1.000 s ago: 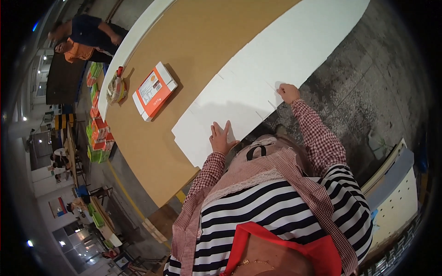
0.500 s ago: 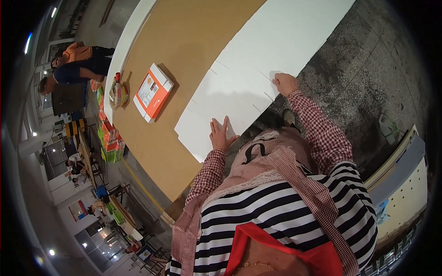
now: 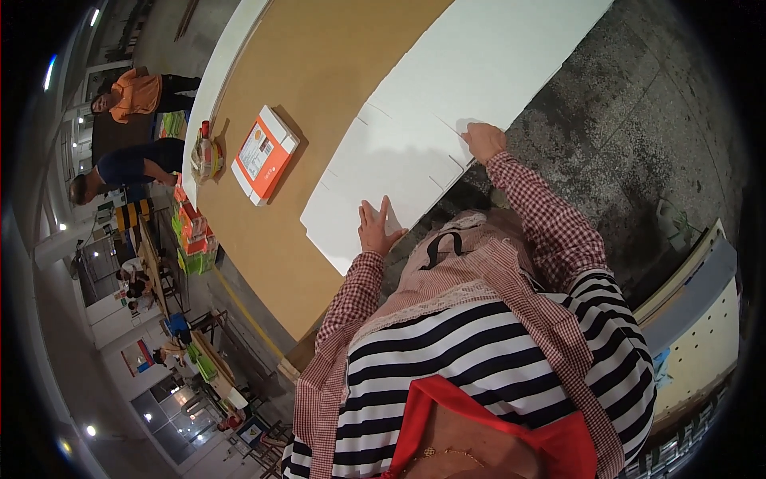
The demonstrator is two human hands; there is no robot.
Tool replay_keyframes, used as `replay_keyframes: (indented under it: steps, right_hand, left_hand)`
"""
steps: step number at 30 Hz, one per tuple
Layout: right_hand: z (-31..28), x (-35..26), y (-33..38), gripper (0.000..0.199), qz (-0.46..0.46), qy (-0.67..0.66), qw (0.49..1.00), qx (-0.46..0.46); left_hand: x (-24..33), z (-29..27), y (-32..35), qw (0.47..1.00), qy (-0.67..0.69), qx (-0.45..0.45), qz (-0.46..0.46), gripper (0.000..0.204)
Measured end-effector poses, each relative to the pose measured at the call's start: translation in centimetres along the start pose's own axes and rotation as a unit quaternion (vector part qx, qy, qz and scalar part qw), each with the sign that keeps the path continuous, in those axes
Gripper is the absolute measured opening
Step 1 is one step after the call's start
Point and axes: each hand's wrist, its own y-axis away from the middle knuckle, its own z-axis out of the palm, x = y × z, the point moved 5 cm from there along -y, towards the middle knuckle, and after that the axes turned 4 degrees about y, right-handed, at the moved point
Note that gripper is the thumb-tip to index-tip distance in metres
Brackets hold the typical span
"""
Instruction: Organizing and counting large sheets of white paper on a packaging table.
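A flat white cardboard sheet (image 3: 407, 144) with short slits along its edges lies across the table. My left hand (image 3: 378, 231) rests on its near left part, fingers spread and nothing in them. Farther right, my right hand (image 3: 483, 144) bears down by the sheet's near edge, beside the slits. Its fingers are curled together, and whatever they may hold is hidden. Left of the sheet lies a closed orange and white box (image 3: 267, 156) with a printed label.
Near the far left edge of the brown tabletop (image 3: 271, 263) stand rolls of tape (image 3: 207, 158) with a red-topped item. Two people stand beyond the table, near stacked orange and green packages (image 3: 193, 235). At the lower right is a perforated cream panel (image 3: 698, 335).
My right hand has shifted slightly left and away from me along the sheet. My left hand stays spread on it. Beyond the table, the two people have moved apart.
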Motion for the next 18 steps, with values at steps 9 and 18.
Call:
replay_keyframes:
  steps: [9,18]
  right_hand:
    - [-1.3,0.5,0.9,0.020,0.005,-0.066,0.997,0.048]
    - [1.6,0.7,0.8,0.030,-0.011,-0.228,0.972,0.057]
  left_hand:
    - [0.2,0.2,-0.5,1.000,-0.014,-0.008,0.003,0.108]
    - [-1.3,-0.3,0.2,0.998,0.039,0.053,0.022,0.106]
